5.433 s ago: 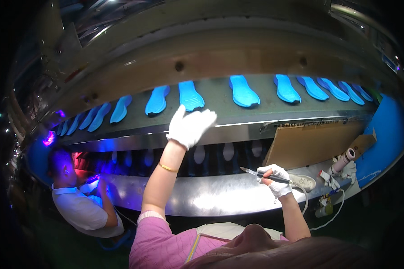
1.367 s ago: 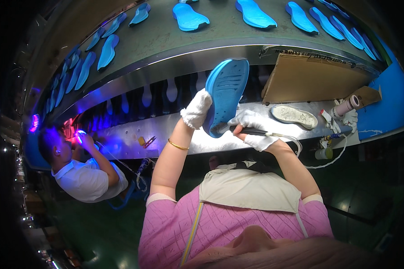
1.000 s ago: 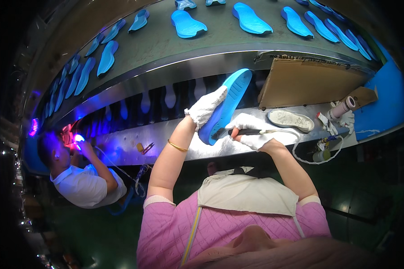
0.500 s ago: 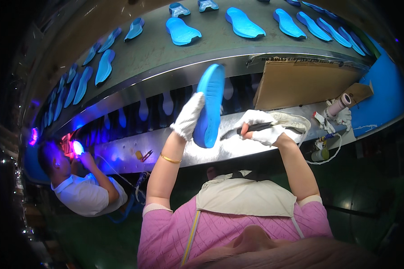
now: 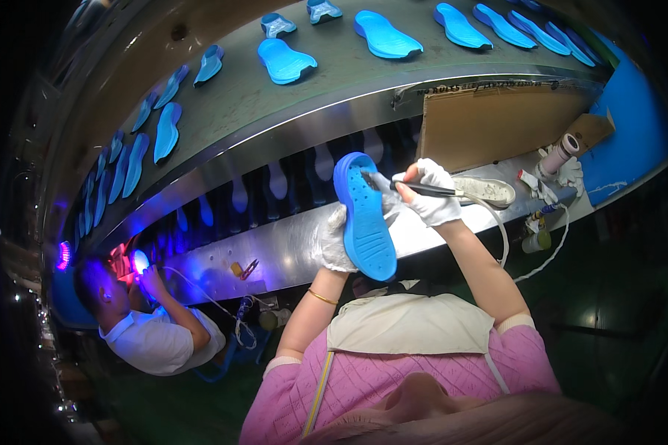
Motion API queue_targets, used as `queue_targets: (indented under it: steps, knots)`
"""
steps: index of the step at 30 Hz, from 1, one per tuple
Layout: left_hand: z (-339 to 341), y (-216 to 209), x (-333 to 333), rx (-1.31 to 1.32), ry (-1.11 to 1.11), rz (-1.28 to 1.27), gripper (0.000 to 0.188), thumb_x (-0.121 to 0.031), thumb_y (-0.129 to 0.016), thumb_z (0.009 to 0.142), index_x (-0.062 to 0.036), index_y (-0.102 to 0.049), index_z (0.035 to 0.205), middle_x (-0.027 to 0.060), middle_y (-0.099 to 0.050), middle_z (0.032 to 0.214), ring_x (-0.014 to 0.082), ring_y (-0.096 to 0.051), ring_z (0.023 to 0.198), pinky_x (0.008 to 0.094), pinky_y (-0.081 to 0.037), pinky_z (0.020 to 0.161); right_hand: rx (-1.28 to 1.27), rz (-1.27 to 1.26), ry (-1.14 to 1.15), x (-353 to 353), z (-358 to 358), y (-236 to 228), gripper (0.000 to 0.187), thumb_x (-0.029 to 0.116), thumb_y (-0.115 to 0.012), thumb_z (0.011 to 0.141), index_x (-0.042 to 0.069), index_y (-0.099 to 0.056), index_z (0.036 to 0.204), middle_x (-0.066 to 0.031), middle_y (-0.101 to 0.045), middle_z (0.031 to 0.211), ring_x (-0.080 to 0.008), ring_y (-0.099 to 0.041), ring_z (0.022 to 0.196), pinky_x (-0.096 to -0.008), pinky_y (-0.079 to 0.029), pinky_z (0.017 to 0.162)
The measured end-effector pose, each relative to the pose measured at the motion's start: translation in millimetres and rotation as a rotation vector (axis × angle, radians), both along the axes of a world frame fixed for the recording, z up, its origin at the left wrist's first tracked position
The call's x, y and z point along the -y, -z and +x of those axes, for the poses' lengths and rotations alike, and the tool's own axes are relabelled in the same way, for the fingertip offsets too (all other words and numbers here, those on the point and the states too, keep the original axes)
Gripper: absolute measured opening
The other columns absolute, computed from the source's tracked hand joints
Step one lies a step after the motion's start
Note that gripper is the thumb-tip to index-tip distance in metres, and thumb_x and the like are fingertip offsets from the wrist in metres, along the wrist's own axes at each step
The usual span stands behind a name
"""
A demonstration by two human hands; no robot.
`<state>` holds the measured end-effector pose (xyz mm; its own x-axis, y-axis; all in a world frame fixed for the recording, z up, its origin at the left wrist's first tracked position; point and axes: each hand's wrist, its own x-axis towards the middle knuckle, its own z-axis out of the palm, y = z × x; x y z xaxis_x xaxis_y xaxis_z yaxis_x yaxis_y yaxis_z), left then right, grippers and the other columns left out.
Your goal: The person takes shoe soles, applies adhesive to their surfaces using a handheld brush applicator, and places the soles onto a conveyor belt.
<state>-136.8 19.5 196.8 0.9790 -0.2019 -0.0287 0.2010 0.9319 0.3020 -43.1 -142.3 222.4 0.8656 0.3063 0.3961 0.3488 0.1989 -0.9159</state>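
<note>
My left hand (image 5: 332,245), in a white glove, holds a blue shoe sole (image 5: 368,222) upright by its left edge. The sole shows a face with small holes and ridges. In my right hand (image 5: 432,199), also in a white glove with bare fingertips showing, is a brush (image 5: 430,190) with a dark handle. Its pale bristles meet the upper part of the sole near the rim. A pale hose (image 5: 502,230) trails from the handle's back end. Just beyond my right hand lies a shallow, cream oval thing (image 5: 490,190), whose kind I cannot make out.
Several blue soles (image 5: 387,35) lie on a dark green conveyor belt (image 5: 223,111). Below it runs a metal ledge (image 5: 274,263) with a cardboard sheet (image 5: 497,126) at right. A pink cylinder (image 5: 560,154) stands by gloves. A person (image 5: 152,334) sits at left with a bright light.
The sole has come lower and turned to show its holed face. My right hand has lifted the brush from the ledge onto the sole. The belt's soles appear shifted left.
</note>
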Motion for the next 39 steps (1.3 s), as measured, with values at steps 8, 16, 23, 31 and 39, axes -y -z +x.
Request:
queue_targets:
  steps: [8,16,23,31,39]
  knots:
    - [11,13,10,-0.085,-0.098,0.007,0.07,-0.06,-0.043,0.086,-0.0059,-0.039,0.13,0.016,-0.052,0.12,0.0284,-0.054,0.106,0.0429,-0.048,0.09,-0.151,-0.017,-0.344,1,-33,-12,0.016,-0.002,-0.064,0.077,0.004,-0.051,0.085,-0.0068,-0.06,0.077,-0.0095,-0.057,0.064,-0.0238,-0.048,0.06]
    - [25,29,-2,-0.091,-0.199,0.088,0.081,-0.067,-0.038,0.083,-0.0043,-0.035,0.134,0.0171,-0.05,0.126,0.0319,-0.051,0.111,0.045,-0.041,0.098,0.299,-0.252,-0.213,-6,-43,-18,0.021,0.0,-0.067,0.07,0.008,-0.057,0.086,-0.009,-0.055,0.078,-0.023,-0.056,0.068,-0.03,-0.047,0.065]
    - [32,23,-11,-0.051,-0.25,0.115,0.082,-0.07,-0.033,0.083,-0.0039,-0.037,0.132,0.0182,-0.052,0.123,0.0349,-0.052,0.109,0.047,-0.042,0.096,0.428,-0.36,-0.177,-5,-49,-21,0.019,-0.003,-0.066,0.073,0.006,-0.058,0.088,-0.0099,-0.059,0.082,-0.0225,-0.06,0.074,-0.0283,-0.047,0.066]
    - [34,10,-24,0.0,-0.23,0.08,0.079,-0.068,-0.036,0.084,-0.0027,-0.042,0.128,0.0178,-0.056,0.116,0.0324,-0.055,0.103,0.0477,-0.042,0.095,0.267,-0.292,-0.242,-4,-52,-17,0.017,0.004,-0.071,0.072,0.006,-0.06,0.085,-0.0093,-0.058,0.08,-0.022,-0.058,0.072,-0.028,-0.047,0.067]
    - [14,-19,-3,0.067,-0.231,-0.07,0.089,-0.073,-0.041,0.078,-0.0048,-0.034,0.135,0.02,-0.047,0.128,0.036,-0.046,0.116,0.0494,-0.039,0.098,-0.069,-0.197,-0.252,12,-37,-24,0.009,0.005,-0.067,0.08,0.002,-0.061,0.085,-0.0059,-0.062,0.078,-0.0113,-0.059,0.069,-0.0245,-0.048,0.064]
